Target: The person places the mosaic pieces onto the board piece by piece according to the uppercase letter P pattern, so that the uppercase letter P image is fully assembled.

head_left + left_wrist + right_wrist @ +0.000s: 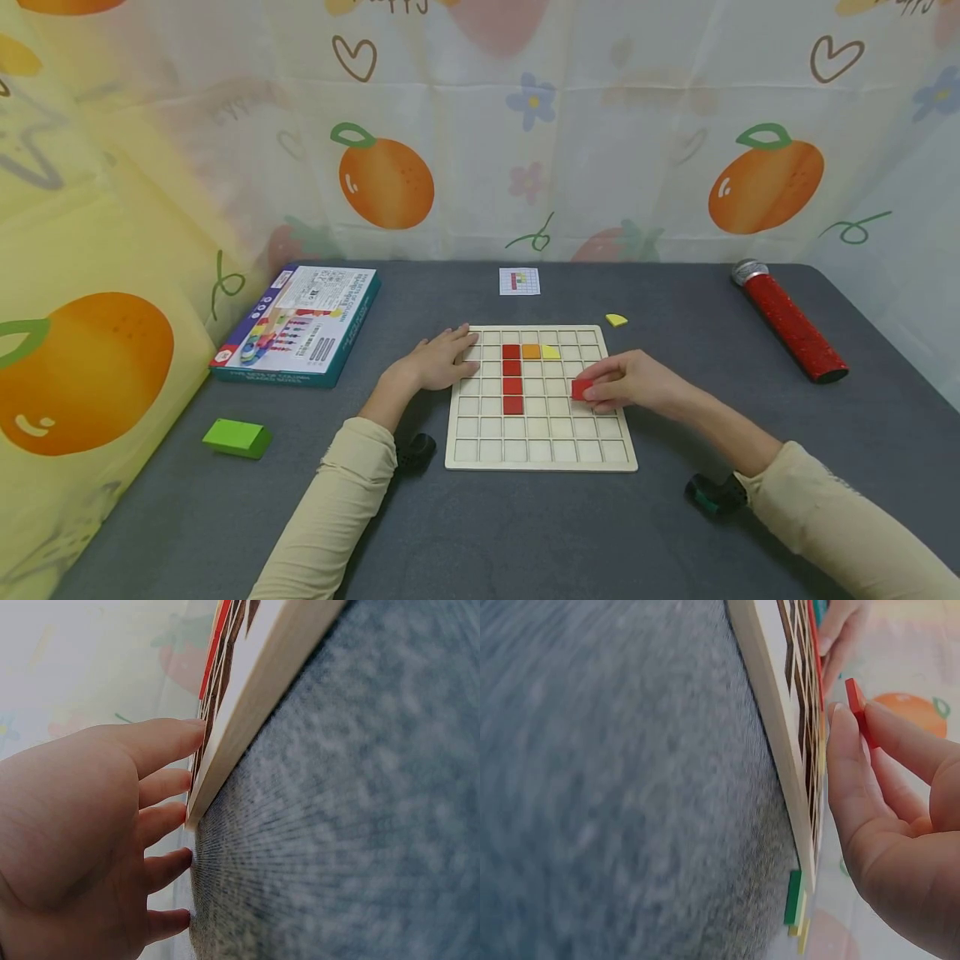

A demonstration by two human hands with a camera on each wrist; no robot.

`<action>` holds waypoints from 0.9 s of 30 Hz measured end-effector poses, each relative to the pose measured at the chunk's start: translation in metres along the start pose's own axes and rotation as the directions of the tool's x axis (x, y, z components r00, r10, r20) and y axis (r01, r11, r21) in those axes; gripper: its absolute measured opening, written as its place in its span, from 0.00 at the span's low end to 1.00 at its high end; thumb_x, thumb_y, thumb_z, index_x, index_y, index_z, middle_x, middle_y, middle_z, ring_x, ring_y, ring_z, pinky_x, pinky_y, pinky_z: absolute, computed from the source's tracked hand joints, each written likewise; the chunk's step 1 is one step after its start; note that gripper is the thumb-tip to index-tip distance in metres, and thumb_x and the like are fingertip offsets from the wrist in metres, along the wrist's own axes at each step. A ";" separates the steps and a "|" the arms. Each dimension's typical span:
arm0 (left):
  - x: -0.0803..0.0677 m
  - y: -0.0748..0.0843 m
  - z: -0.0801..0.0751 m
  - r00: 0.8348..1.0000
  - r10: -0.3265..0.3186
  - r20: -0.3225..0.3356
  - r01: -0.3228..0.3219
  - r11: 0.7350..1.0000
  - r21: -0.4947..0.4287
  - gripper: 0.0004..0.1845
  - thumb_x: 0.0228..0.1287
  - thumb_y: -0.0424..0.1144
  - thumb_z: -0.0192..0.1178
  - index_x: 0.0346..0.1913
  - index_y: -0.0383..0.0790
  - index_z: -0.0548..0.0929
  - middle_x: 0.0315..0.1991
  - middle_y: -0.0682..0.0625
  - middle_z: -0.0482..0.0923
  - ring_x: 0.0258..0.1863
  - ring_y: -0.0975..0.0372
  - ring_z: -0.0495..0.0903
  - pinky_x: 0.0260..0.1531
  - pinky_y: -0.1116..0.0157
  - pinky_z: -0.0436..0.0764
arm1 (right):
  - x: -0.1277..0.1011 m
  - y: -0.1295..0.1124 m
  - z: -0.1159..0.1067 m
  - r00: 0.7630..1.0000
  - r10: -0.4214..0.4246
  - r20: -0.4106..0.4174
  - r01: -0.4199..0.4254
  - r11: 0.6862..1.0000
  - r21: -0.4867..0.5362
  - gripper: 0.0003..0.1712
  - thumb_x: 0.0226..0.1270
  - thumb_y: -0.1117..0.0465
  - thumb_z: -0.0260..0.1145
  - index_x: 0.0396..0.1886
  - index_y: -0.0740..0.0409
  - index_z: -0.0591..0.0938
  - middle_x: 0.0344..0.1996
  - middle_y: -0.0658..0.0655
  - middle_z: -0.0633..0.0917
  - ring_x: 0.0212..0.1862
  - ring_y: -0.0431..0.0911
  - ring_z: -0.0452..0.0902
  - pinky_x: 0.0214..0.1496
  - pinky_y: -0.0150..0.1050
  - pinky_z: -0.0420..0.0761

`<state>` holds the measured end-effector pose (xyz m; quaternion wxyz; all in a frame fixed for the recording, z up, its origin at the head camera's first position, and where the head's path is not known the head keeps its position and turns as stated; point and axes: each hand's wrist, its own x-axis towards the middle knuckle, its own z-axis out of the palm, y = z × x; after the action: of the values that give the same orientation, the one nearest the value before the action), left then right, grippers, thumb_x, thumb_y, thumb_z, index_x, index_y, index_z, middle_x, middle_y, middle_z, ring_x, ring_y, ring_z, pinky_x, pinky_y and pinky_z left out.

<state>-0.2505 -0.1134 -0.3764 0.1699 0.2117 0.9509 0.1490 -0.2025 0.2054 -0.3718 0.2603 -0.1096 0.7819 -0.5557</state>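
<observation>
A pale gridded board (540, 450) lies flat on the dark table. Four-sided red tiles (512, 386) form a column in it, with an orange tile (531, 352) and a yellow tile (551, 352) beside the top one. My left hand (438, 360) rests at the board's left edge; its fingers (161, 823) are spread, the thumb touching the rim. Between thumb and fingertips my right hand (626, 382) pinches a red square tile (581, 389), over the board's right part. In the right wrist view that red tile (861, 712) is tilted and held above the grid.
A small printed grid card (519, 282) lies behind the board. A yellow wedge piece (617, 320) sits past its far right corner. To the left are a boxed game (300, 325) and a green block (237, 438). A red microphone (791, 321) lies at the right.
</observation>
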 end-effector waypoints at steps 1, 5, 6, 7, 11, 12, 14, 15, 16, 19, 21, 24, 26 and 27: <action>0.000 0.000 0.000 1.000 -0.001 0.001 0.001 1.000 -0.001 0.34 0.73 0.51 0.48 0.76 0.42 0.52 0.76 0.45 0.42 0.73 0.49 0.42 0.66 0.44 0.45 | 0.001 0.000 0.001 1.000 0.004 0.000 -0.004 1.000 -0.002 0.25 0.60 0.64 0.70 0.54 0.73 0.78 0.40 0.63 0.84 0.37 0.47 0.83 0.43 0.42 0.82; 0.000 0.001 0.000 1.000 -0.005 0.001 0.005 1.000 0.000 0.34 0.73 0.51 0.48 0.76 0.43 0.52 0.76 0.45 0.42 0.73 0.49 0.41 0.66 0.44 0.45 | 0.002 -0.003 0.007 1.000 -0.005 0.028 0.005 1.000 0.000 0.24 0.60 0.64 0.70 0.54 0.73 0.78 0.39 0.63 0.85 0.37 0.48 0.83 0.43 0.42 0.82; 0.000 0.001 0.000 1.000 -0.006 0.001 0.006 1.000 0.000 0.34 0.73 0.51 0.48 0.76 0.43 0.52 0.76 0.45 0.42 0.73 0.49 0.41 0.66 0.44 0.44 | 0.003 -0.004 0.009 0.999 -0.007 0.034 0.007 1.000 0.000 0.24 0.60 0.64 0.70 0.53 0.73 0.78 0.39 0.63 0.85 0.37 0.48 0.84 0.43 0.42 0.82; 0.000 0.001 0.000 1.000 -0.007 0.000 0.007 1.000 0.000 0.34 0.73 0.51 0.48 0.76 0.43 0.52 0.76 0.45 0.42 0.73 0.49 0.41 0.66 0.44 0.44 | 0.003 -0.004 0.010 0.999 -0.010 0.041 0.010 1.000 0.001 0.24 0.60 0.64 0.70 0.53 0.73 0.78 0.39 0.63 0.85 0.37 0.48 0.84 0.43 0.43 0.82; -0.001 0.001 0.000 1.000 -0.009 -0.001 0.009 1.000 -0.002 0.34 0.73 0.51 0.48 0.76 0.42 0.52 0.76 0.45 0.42 0.73 0.50 0.41 0.66 0.44 0.44 | 0.004 -0.007 0.016 0.998 -0.006 0.058 0.005 1.000 0.020 0.22 0.60 0.65 0.70 0.52 0.73 0.79 0.39 0.63 0.86 0.39 0.49 0.84 0.43 0.43 0.82; -0.001 0.001 0.000 1.000 -0.009 -0.002 0.009 1.000 -0.002 0.34 0.73 0.51 0.48 0.76 0.42 0.52 0.76 0.45 0.42 0.73 0.50 0.42 0.66 0.44 0.44 | 0.004 -0.008 0.018 0.998 -0.004 0.061 0.002 1.000 0.029 0.22 0.60 0.65 0.70 0.52 0.73 0.79 0.39 0.63 0.86 0.39 0.49 0.84 0.43 0.43 0.82; -0.001 0.001 0.000 1.000 -0.007 -0.003 0.007 1.000 -0.002 0.34 0.73 0.51 0.48 0.76 0.42 0.52 0.76 0.45 0.42 0.73 0.50 0.42 0.66 0.43 0.45 | 0.005 -0.009 0.022 0.998 -0.001 0.065 -0.002 0.999 0.043 0.22 0.60 0.66 0.70 0.52 0.73 0.79 0.39 0.63 0.86 0.38 0.49 0.84 0.43 0.43 0.82; 0.000 0.001 0.000 1.000 -0.006 -0.002 0.006 1.000 -0.001 0.34 0.73 0.51 0.48 0.76 0.43 0.52 0.76 0.45 0.42 0.73 0.50 0.42 0.66 0.43 0.45 | 0.005 -0.009 0.023 0.998 -0.001 0.067 -0.002 0.999 0.045 0.22 0.60 0.66 0.70 0.52 0.73 0.79 0.38 0.63 0.86 0.38 0.49 0.84 0.43 0.43 0.82; 0.000 0.001 0.000 1.000 -0.005 -0.002 0.005 1.000 -0.001 0.34 0.73 0.51 0.48 0.76 0.43 0.52 0.76 0.46 0.42 0.73 0.50 0.42 0.66 0.44 0.45 | 0.006 -0.010 0.025 0.998 0.000 0.069 -0.003 0.999 0.046 0.22 0.60 0.66 0.70 0.52 0.73 0.79 0.38 0.63 0.85 0.37 0.49 0.84 0.42 0.43 0.82; 0.000 0.001 0.000 1.000 -0.003 0.000 0.003 1.000 -0.001 0.34 0.73 0.51 0.48 0.76 0.43 0.52 0.76 0.46 0.42 0.73 0.50 0.41 0.66 0.44 0.44 | 0.008 -0.011 0.031 0.997 0.003 0.080 -0.008 0.999 0.053 0.21 0.60 0.67 0.70 0.52 0.72 0.79 0.38 0.63 0.85 0.36 0.48 0.84 0.41 0.42 0.82; 0.000 0.001 0.000 1.000 -0.002 0.000 0.002 1.000 -0.005 0.34 0.73 0.51 0.48 0.76 0.42 0.52 0.76 0.46 0.42 0.73 0.50 0.41 0.67 0.44 0.44 | 0.009 -0.011 0.034 0.996 0.000 0.088 -0.005 0.999 0.052 0.21 0.60 0.67 0.69 0.52 0.72 0.79 0.38 0.63 0.85 0.35 0.48 0.84 0.40 0.42 0.82; 0.000 0.001 0.000 1.000 0.000 0.000 0.000 1.000 -0.009 0.34 0.73 0.51 0.48 0.76 0.42 0.52 0.76 0.45 0.42 0.73 0.50 0.41 0.67 0.44 0.44 | 0.010 -0.013 0.038 0.996 -0.001 0.093 -0.003 0.999 0.043 0.20 0.60 0.67 0.69 0.52 0.72 0.79 0.38 0.63 0.86 0.35 0.49 0.84 0.40 0.42 0.83; 0.000 0.000 0.000 1.000 0.002 -0.001 -0.002 1.000 -0.009 0.34 0.73 0.51 0.48 0.76 0.43 0.52 0.76 0.45 0.42 0.73 0.49 0.41 0.66 0.44 0.44 | 0.011 -0.014 0.040 0.995 0.000 0.095 -0.003 1.000 0.029 0.20 0.60 0.66 0.69 0.51 0.71 0.80 0.38 0.63 0.86 0.35 0.48 0.84 0.40 0.42 0.83; 0.000 0.000 0.000 1.000 0.002 -0.001 -0.002 1.000 -0.007 0.34 0.73 0.51 0.48 0.76 0.43 0.52 0.76 0.45 0.42 0.73 0.49 0.41 0.66 0.44 0.44 | 0.011 -0.015 0.042 0.996 0.007 0.093 -0.009 1.000 0.023 0.20 0.61 0.66 0.69 0.51 0.71 0.80 0.38 0.62 0.86 0.35 0.48 0.84 0.39 0.41 0.83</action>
<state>-0.2506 -0.1132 -0.3767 0.1701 0.2122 0.9501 0.1527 -0.1913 0.1612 -0.3715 0.3000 -0.1293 0.7628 -0.5580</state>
